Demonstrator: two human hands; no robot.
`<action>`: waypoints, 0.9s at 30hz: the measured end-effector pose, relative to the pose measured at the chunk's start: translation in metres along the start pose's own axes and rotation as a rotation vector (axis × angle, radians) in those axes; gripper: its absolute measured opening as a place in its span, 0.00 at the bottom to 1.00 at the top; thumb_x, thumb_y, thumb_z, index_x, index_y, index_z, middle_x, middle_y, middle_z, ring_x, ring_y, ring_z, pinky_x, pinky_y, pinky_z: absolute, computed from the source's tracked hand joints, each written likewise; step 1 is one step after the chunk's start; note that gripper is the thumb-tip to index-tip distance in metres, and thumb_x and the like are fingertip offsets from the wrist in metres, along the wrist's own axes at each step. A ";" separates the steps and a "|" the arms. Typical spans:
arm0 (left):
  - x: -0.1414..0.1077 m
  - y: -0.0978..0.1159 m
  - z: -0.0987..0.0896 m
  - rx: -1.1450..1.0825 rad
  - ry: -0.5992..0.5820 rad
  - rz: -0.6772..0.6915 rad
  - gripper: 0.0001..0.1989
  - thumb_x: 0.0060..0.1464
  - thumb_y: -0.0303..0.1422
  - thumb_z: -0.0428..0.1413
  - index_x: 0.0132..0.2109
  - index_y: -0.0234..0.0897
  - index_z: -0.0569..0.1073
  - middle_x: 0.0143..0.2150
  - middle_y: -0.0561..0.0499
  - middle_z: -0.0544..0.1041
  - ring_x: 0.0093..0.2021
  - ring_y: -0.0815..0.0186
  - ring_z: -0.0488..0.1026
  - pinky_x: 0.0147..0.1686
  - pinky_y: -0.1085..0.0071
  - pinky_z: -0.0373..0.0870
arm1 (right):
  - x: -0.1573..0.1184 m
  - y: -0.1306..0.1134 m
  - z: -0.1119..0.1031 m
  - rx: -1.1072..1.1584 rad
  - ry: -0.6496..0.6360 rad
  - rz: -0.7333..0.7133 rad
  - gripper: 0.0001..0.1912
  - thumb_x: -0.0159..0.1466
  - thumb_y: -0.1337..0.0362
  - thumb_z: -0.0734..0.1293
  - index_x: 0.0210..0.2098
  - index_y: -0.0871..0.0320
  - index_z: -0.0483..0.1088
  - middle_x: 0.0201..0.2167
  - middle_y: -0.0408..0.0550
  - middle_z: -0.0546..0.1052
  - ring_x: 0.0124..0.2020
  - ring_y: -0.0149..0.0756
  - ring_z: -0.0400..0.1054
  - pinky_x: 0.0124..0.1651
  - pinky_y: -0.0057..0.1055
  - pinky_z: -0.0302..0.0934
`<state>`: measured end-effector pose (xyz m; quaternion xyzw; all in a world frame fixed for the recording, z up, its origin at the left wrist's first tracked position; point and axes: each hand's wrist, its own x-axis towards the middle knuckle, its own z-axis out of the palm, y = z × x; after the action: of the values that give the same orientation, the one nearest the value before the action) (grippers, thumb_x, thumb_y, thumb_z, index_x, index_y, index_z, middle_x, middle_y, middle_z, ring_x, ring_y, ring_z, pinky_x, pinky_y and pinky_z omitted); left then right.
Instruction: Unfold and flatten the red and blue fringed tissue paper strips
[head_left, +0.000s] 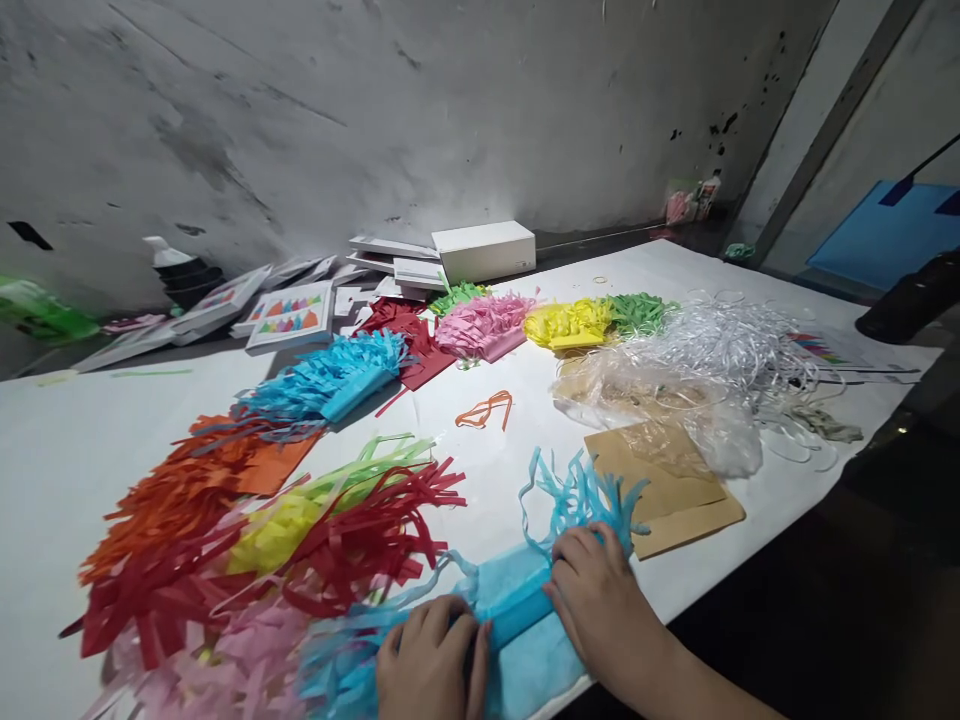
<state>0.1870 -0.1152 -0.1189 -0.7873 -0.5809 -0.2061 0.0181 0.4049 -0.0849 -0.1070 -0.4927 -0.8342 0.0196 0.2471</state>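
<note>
A light blue tissue paper tassel (517, 607) lies along the front edge of the table, with cut fringe at both ends and a rolled or folded band across its middle. My left hand (433, 655) presses on its left part, with fingers curled over the paper beside the left fringe. On the right, my right hand (596, 595) has its fingers curled over the other end of the band, close to the right fringe (581, 500). A flat stretch of blue paper shows below the band, between my hands. The fingertips of both hands are partly hidden.
To the left lie red (360, 530), yellow (274, 535), pink (259, 650) and orange (187, 490) tassels. Farther back are blue (330, 380) and pink (484, 325) bundles. A brown envelope (667, 480), white strings (727, 345), orange strips (486, 410) and boxes (484, 250) are also there.
</note>
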 end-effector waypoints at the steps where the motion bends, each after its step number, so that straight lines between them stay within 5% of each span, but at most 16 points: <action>1: 0.004 0.002 -0.001 0.005 -0.032 -0.028 0.17 0.66 0.35 0.49 0.31 0.42 0.77 0.37 0.48 0.80 0.40 0.56 0.76 0.42 0.56 0.61 | 0.003 -0.001 0.001 -0.031 -0.017 0.040 0.07 0.63 0.69 0.73 0.32 0.58 0.70 0.35 0.49 0.75 0.42 0.47 0.69 0.55 0.53 0.56; 4: 0.014 0.008 -0.003 0.059 -0.114 -0.075 0.17 0.65 0.33 0.49 0.30 0.41 0.77 0.35 0.49 0.79 0.40 0.56 0.75 0.40 0.57 0.60 | 0.010 -0.002 0.003 -0.114 -0.038 0.129 0.08 0.62 0.66 0.74 0.31 0.58 0.71 0.33 0.50 0.74 0.39 0.48 0.67 0.52 0.55 0.58; 7: 0.019 0.011 -0.003 0.139 -0.155 -0.077 0.16 0.64 0.31 0.50 0.29 0.41 0.77 0.35 0.48 0.79 0.40 0.55 0.75 0.39 0.58 0.60 | 0.011 0.001 0.000 -0.116 0.078 0.112 0.04 0.66 0.69 0.69 0.34 0.57 0.71 0.37 0.52 0.76 0.43 0.49 0.67 0.56 0.56 0.54; 9: 0.020 0.012 -0.002 0.174 -0.170 -0.064 0.16 0.63 0.30 0.50 0.29 0.41 0.77 0.35 0.48 0.79 0.40 0.54 0.75 0.38 0.58 0.60 | 0.008 0.002 -0.003 -0.046 0.130 -0.063 0.06 0.69 0.73 0.64 0.37 0.57 0.71 0.41 0.52 0.76 0.46 0.46 0.66 0.60 0.52 0.53; 13: 0.018 0.008 -0.001 0.187 -0.149 -0.045 0.15 0.63 0.30 0.51 0.29 0.41 0.76 0.34 0.49 0.79 0.38 0.56 0.75 0.39 0.57 0.61 | 0.003 0.002 -0.003 0.024 0.003 -0.416 0.11 0.71 0.74 0.61 0.34 0.58 0.70 0.31 0.45 0.73 0.36 0.38 0.64 0.56 0.39 0.57; 18: 0.013 0.003 -0.001 0.091 0.150 0.117 0.10 0.64 0.36 0.52 0.46 0.42 0.77 0.47 0.43 0.81 0.47 0.52 0.75 0.51 0.51 0.63 | 0.005 0.002 0.005 0.009 0.042 -0.395 0.15 0.70 0.75 0.60 0.28 0.57 0.67 0.26 0.44 0.69 0.30 0.37 0.61 0.48 0.37 0.58; 20: 0.012 0.004 -0.001 0.022 0.215 0.205 0.10 0.65 0.33 0.50 0.45 0.45 0.76 0.47 0.45 0.81 0.49 0.53 0.74 0.56 0.49 0.60 | 0.004 0.000 0.005 0.049 0.043 -0.354 0.13 0.70 0.73 0.60 0.29 0.57 0.67 0.27 0.44 0.70 0.32 0.37 0.63 0.48 0.38 0.57; 24: 0.010 0.007 0.002 -0.099 0.195 0.263 0.13 0.65 0.27 0.48 0.40 0.46 0.76 0.39 0.51 0.82 0.45 0.58 0.75 0.58 0.53 0.57 | 0.002 -0.005 0.003 0.048 -0.048 -0.373 0.07 0.71 0.70 0.61 0.37 0.58 0.69 0.33 0.44 0.74 0.37 0.38 0.65 0.59 0.42 0.51; 27: 0.006 0.002 0.007 -0.118 0.129 0.263 0.13 0.67 0.28 0.47 0.40 0.44 0.75 0.38 0.52 0.82 0.44 0.59 0.76 0.57 0.56 0.57 | 0.000 0.001 0.003 -0.003 -0.029 -0.397 0.12 0.71 0.74 0.59 0.34 0.57 0.68 0.30 0.43 0.72 0.35 0.38 0.63 0.61 0.41 0.49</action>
<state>0.1926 -0.1091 -0.1227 -0.8414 -0.4573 -0.2857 0.0357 0.4042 -0.0839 -0.1099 -0.3183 -0.9185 -0.0235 0.2332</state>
